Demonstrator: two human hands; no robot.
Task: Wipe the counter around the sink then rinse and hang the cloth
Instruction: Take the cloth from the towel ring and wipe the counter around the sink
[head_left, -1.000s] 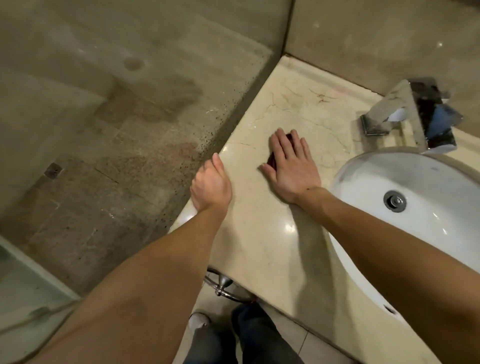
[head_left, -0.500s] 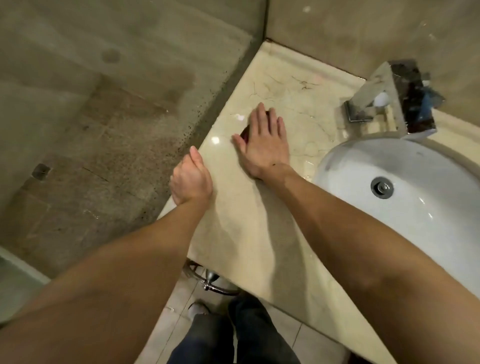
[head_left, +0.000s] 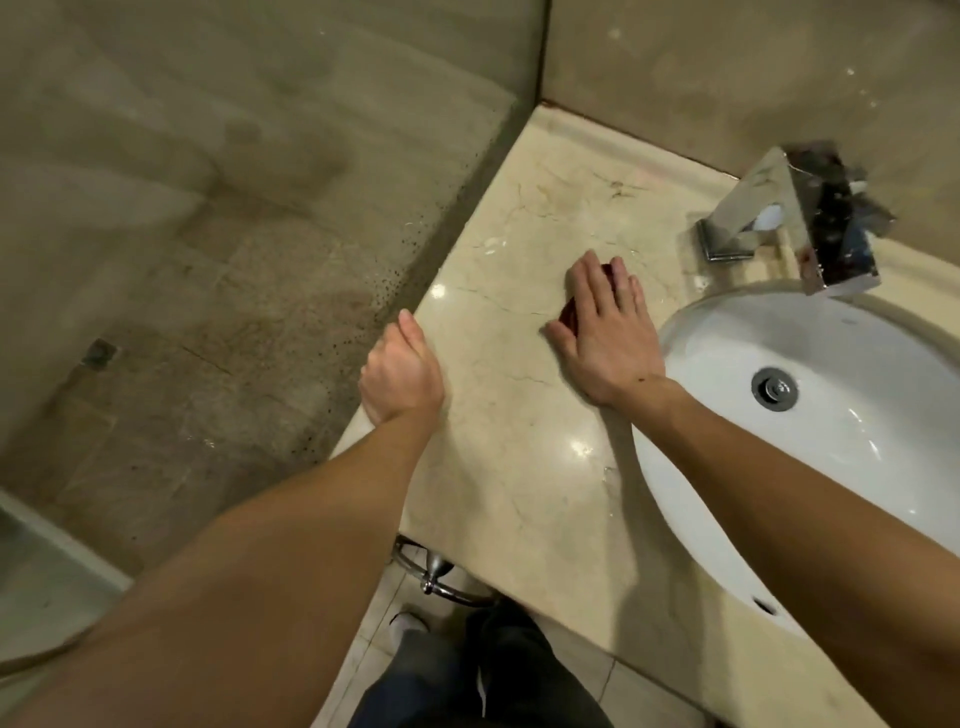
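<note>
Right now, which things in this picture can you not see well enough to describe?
Head view only:
cloth: dark red, mostly under the flat right hand; its size and shape are hidden.
left hand: its fingers go over the counter edge, out of sight.
sink: right part cut off by the frame and covered by the right forearm.
faucet: blurred and mirror-like; handle position unclear.
</note>
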